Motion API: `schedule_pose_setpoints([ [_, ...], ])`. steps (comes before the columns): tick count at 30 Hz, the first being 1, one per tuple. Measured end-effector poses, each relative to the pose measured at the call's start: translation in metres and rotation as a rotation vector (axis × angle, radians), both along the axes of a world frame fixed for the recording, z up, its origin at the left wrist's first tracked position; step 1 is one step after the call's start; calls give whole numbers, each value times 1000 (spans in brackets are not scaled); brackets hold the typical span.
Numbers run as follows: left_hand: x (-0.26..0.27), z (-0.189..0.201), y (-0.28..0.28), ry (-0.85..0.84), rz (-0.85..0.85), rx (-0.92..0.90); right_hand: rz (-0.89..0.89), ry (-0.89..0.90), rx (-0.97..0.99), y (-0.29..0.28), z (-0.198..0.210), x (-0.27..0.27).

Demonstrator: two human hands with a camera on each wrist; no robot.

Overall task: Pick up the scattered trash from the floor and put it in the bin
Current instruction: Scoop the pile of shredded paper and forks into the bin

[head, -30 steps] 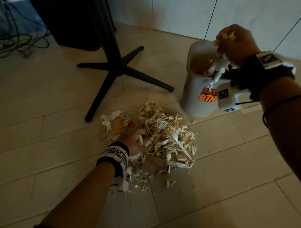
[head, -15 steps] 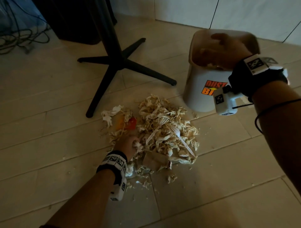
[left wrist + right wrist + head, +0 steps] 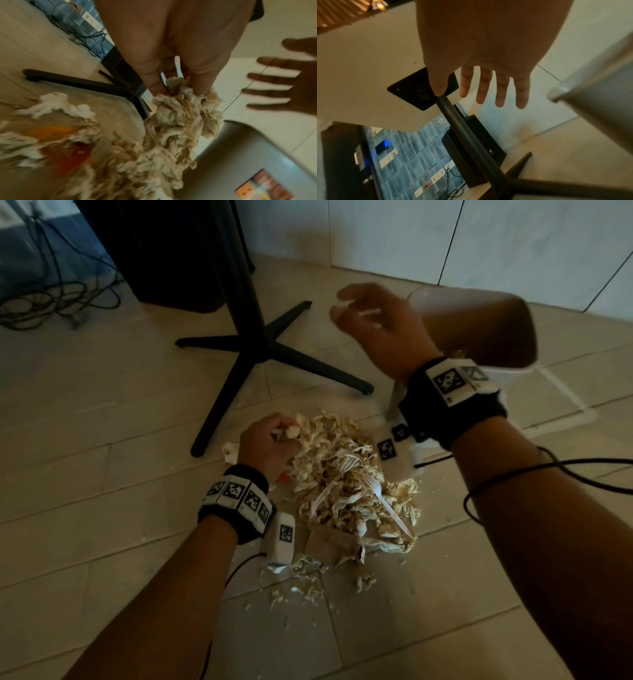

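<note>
A heap of shredded paper trash (image 3: 346, 484) lies on the tiled floor, with two white plastic forks (image 3: 383, 501) on top and a brown cardboard piece (image 3: 330, 544) at its near edge. My left hand (image 3: 274, 440) grips a clump of the shreds (image 3: 185, 108) at the heap's far left side. My right hand (image 3: 373, 320) hovers in the air left of the white dustbin (image 3: 479, 326), fingers (image 3: 500, 92) spread and empty. An orange and red wrapper (image 3: 60, 146) lies among the shreds by my left hand.
A black table stand (image 3: 260, 350) with splayed feet rises just behind the heap. Cables (image 3: 58, 299) lie at the far left by a dark cabinet. A white tiled wall (image 3: 411, 237) runs behind the bin. Small scraps (image 3: 301, 587) dot the floor near me.
My right hand has come out of the bin, empty and spread, and swung left. My left hand has moved further into the heap and closed on a clump of shreds.
</note>
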State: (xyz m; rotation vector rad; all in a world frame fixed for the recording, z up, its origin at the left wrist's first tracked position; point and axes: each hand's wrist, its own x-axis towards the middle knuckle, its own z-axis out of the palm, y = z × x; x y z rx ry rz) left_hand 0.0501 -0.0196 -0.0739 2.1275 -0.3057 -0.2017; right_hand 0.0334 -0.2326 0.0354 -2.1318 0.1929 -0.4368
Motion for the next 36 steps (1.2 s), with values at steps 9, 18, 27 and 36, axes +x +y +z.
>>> schedule_pose_setpoints([
  [9,-10,46,-41,-112,-15,-313,64,405,663,38,-60,-31],
  [18,-29,8,-59,-143,-187,-201,135,446,1011,29,-78,-40],
  [27,-13,-11,-49,-173,-232,-160,-147,264,500,4,-65,-19],
  [36,27,-72,1,-79,-122,190,-398,9,312,-63,3,18],
])
